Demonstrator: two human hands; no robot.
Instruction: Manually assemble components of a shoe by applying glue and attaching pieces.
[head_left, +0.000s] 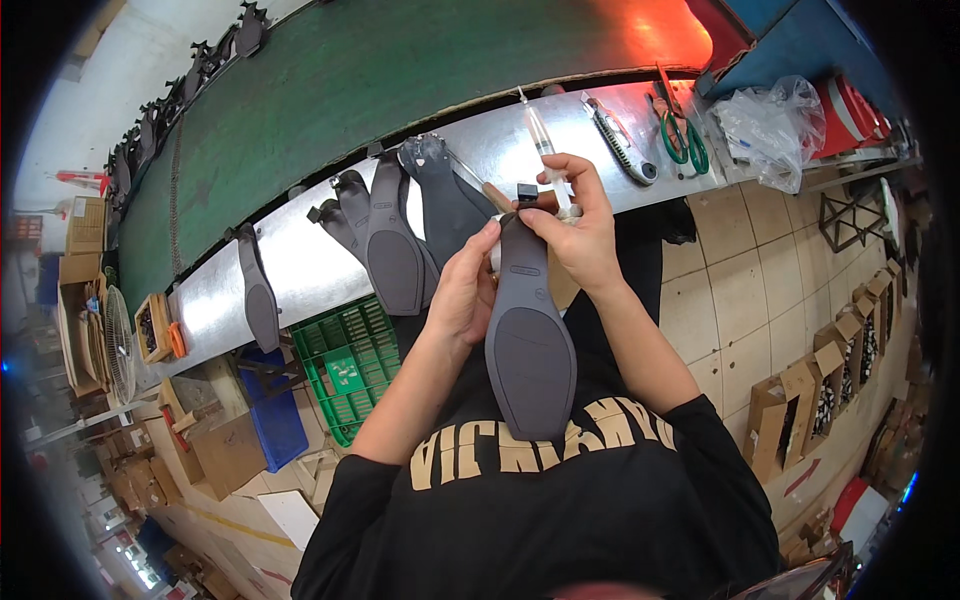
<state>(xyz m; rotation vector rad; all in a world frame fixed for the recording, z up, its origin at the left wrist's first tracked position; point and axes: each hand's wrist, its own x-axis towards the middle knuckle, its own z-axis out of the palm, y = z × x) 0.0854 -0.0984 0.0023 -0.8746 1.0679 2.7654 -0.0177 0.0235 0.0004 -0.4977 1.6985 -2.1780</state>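
The left hand point(468, 285) and right hand point(583, 235) pinch the top of a dark sole point(530, 350), its wide end down in front of the shirt point(540, 525). A syringe point(538, 130) is at the right hand; I cannot tell if it is held. More soles point(395, 255) and scissors point(688, 137) lie on the counter point(312, 272).

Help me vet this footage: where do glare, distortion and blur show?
In the head view, glare whitens the metal ledge and a red glow washes the green belt at right; the fisheye bends the ledge; the left hand, right hand and dark sole look fairly clear; a reddish shape at the bottom edge is blurred.
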